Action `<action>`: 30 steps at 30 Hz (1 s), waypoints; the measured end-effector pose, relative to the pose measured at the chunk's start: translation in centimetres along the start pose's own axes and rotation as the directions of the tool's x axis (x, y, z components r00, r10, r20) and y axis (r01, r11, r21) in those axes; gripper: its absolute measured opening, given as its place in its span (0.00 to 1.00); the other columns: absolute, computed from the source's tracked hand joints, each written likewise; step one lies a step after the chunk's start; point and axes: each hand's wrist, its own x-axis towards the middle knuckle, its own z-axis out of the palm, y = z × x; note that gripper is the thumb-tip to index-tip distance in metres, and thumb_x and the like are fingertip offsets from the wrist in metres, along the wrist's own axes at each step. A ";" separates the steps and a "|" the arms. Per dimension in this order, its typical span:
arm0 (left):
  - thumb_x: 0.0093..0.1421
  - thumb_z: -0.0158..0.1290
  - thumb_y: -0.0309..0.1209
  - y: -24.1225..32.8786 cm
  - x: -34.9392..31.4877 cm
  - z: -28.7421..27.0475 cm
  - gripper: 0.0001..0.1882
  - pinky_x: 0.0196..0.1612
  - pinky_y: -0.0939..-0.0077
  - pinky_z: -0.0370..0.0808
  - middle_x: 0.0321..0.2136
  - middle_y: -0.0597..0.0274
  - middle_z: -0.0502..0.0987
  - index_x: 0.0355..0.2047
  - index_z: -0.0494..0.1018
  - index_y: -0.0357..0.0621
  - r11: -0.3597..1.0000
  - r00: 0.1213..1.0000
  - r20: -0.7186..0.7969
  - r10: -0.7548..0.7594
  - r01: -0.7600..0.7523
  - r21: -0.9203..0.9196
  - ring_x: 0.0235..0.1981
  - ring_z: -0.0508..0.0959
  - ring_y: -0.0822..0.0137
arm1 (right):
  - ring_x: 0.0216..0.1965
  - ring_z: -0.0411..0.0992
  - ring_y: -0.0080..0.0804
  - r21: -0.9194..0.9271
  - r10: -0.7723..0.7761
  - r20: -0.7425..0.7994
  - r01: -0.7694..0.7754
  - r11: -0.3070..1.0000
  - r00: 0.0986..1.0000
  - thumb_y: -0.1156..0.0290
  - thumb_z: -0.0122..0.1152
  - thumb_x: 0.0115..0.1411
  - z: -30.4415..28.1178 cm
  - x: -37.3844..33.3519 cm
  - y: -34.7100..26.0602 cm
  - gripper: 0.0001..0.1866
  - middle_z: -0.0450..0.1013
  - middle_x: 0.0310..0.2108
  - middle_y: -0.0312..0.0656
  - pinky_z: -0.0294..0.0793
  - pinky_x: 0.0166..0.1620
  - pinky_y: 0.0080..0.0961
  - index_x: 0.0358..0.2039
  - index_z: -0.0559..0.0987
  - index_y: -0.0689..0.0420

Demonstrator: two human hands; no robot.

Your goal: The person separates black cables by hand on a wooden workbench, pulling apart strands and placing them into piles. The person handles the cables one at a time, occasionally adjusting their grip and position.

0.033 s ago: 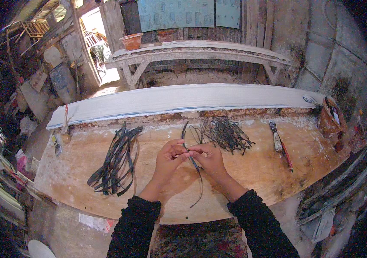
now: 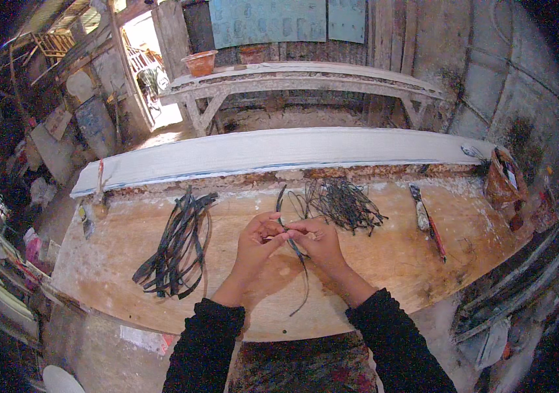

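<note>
Item: dark strip (image 2: 298, 262), pinched between left hand (image 2: 253, 245) and right hand (image 2: 319, 241) over bench (image 2: 384, 268) centre. Thick strip bundle (image 2: 175, 245) at 9 o'clock and thin strand pile (image 2: 345, 203) at 1 o'clock; most stock apparently unworked.

Left hand (image 2: 258, 243) and right hand (image 2: 317, 241) together, fingers pinched

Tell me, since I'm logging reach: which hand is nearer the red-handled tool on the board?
Right. The right hand is just left of the red-handled tool; the left hand sits farther left, beyond the right hand.
</note>
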 end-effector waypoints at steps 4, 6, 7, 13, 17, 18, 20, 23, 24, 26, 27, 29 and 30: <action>0.51 0.56 0.19 0.3 0.0 0.0 0.22 0.34 0.84 0.71 0.29 0.68 0.73 0.47 0.67 0.43 0.998 1.000 0.003 0.024 -0.024 0.061 0.31 0.73 0.78 | 0.35 0.74 0.33 -0.123 -0.120 0.050 0.126 0.984 0.991 0.73 0.60 0.52 -0.3 0.6 0.0 0.10 0.75 0.31 0.43 0.71 0.40 0.26 0.35 0.79 0.60; 0.51 0.55 0.18 -0.5 0.2 -0.2 0.22 0.34 0.84 0.71 0.29 0.67 0.73 0.48 0.67 0.43 0.994 0.998 0.008 0.054 -0.055 0.094 0.32 0.73 0.78 | 0.35 0.73 0.34 -0.068 -0.038 0.045 0.041 0.997 0.998 0.73 0.59 0.52 0.0 0.4 0.4 0.10 0.75 0.31 0.44 0.70 0.41 0.26 0.35 0.78 0.61; 0.51 0.55 0.18 -0.9 0.3 -0.3 0.22 0.35 0.83 0.71 0.29 0.67 0.73 0.48 0.67 0.43 0.991 0.998 0.011 0.070 -0.071 0.111 0.32 0.73 0.78 | 0.35 0.73 0.34 -0.039 0.003 0.045 -0.002 0.999 0.999 0.73 0.59 0.52 0.2 0.3 0.7 0.09 0.74 0.31 0.44 0.70 0.41 0.27 0.35 0.78 0.61; 0.51 0.52 0.17 -1.7 0.0 -0.4 0.21 0.36 0.81 0.73 0.29 0.66 0.72 0.48 0.68 0.42 0.950 0.986 0.009 0.167 -0.163 0.267 0.32 0.73 0.76 | 0.33 0.66 0.22 -0.107 0.048 0.048 -0.043 0.993 0.998 0.76 0.56 0.55 1.1 -0.2 -0.1 0.04 0.69 0.30 0.36 0.66 0.36 0.20 0.31 0.74 0.62; 0.52 0.52 0.18 -0.6 0.0 0.4 0.17 0.35 0.81 0.74 0.30 0.65 0.73 0.43 0.69 0.40 0.960 0.994 -0.059 0.087 -0.068 0.272 0.32 0.74 0.75 | 0.33 0.65 0.21 -0.125 0.082 0.046 -0.075 0.989 0.996 0.73 0.52 0.58 1.3 -0.3 -0.1 0.05 0.67 0.30 0.34 0.65 0.36 0.19 0.32 0.72 0.60; 0.52 0.52 0.18 -0.2 0.0 0.7 0.15 0.35 0.81 0.74 0.30 0.65 0.73 0.42 0.69 0.40 0.967 0.994 -0.081 0.077 -0.055 0.248 0.32 0.74 0.75 | 0.33 0.65 0.20 -0.043 0.132 0.060 -0.129 0.991 0.989 0.73 0.52 0.58 1.3 -0.4 -0.1 0.05 0.67 0.30 0.33 0.65 0.36 0.18 0.32 0.71 0.60; 0.53 0.53 0.19 -0.2 0.1 0.7 0.12 0.34 0.80 0.75 0.30 0.65 0.73 0.39 0.70 0.39 0.991 0.994 -0.104 0.036 -0.022 0.133 0.32 0.74 0.75 | 0.32 0.64 0.20 0.117 0.206 0.104 -0.218 0.969 0.973 0.72 0.50 0.59 1.2 -0.3 0.1 0.05 0.67 0.30 0.33 0.64 0.37 0.17 0.33 0.70 0.58; 0.54 0.53 0.21 -1.0 0.4 0.1 0.09 0.33 0.81 0.75 0.30 0.64 0.74 0.36 0.70 0.39 0.998 0.995 -0.085 -0.052 0.048 -0.044 0.31 0.75 0.75 | 0.32 0.65 0.18 0.339 0.284 0.189 -0.334 0.880 0.940 0.71 0.49 0.60 1.2 0.0 1.0 0.04 0.67 0.30 0.31 0.64 0.38 0.15 0.33 0.70 0.57; 0.54 0.53 0.22 -1.1 0.5 0.0 0.08 0.33 0.81 0.76 0.30 0.64 0.74 0.36 0.70 0.39 0.996 0.994 -0.073 -0.082 0.079 -0.038 0.31 0.75 0.75 | 0.32 0.65 0.17 0.404 0.314 0.219 -0.379 0.832 0.924 0.71 0.49 0.60 1.1 0.1 1.1 0.04 0.67 0.30 0.31 0.64 0.38 0.14 0.34 0.70 0.57; 0.55 0.53 0.23 -1.3 0.6 -0.2 0.07 0.33 0.81 0.76 0.29 0.64 0.74 0.36 0.70 0.39 0.993 0.992 -0.060 -0.109 0.106 -0.046 0.30 0.75 0.75 | 0.32 0.65 0.17 0.518 0.353 0.282 -0.451 0.727 0.892 0.71 0.50 0.60 0.9 0.3 0.7 0.04 0.67 0.29 0.30 0.65 0.38 0.14 0.34 0.70 0.57; 0.55 0.53 0.24 -1.4 0.5 -0.3 0.07 0.33 0.81 0.76 0.29 0.64 0.74 0.35 0.71 0.39 0.993 0.993 -0.059 -0.107 0.103 -0.060 0.30 0.75 0.75 | 0.32 0.65 0.17 0.565 0.362 0.313 -0.478 0.672 0.878 0.71 0.51 0.60 0.8 0.3 0.0 0.05 0.67 0.29 0.29 0.65 0.37 0.14 0.34 0.70 0.57; 0.55 0.53 0.24 -1.4 0.5 -0.3 0.07 0.34 0.81 0.76 0.30 0.64 0.74 0.35 0.71 0.39 0.993 0.994 -0.054 -0.099 0.095 -0.075 0.30 0.75 0.75 | 0.31 0.66 0.18 0.650 0.357 0.356 -0.504 0.569 0.863 0.70 0.52 0.59 0.7 0.3 -0.3 0.05 0.68 0.30 0.30 0.67 0.37 0.14 0.34 0.70 0.57; 0.55 0.53 0.24 -1.3 0.5 -0.2 0.06 0.34 0.81 0.76 0.30 0.64 0.74 0.34 0.71 0.38 0.993 0.994 -0.051 -0.093 0.089 -0.075 0.30 0.75 0.75 | 0.31 0.67 0.18 0.690 0.345 0.367 -0.502 0.522 0.864 0.70 0.53 0.59 0.8 0.2 -0.1 0.06 0.69 0.30 0.30 0.67 0.36 0.15 0.34 0.71 0.57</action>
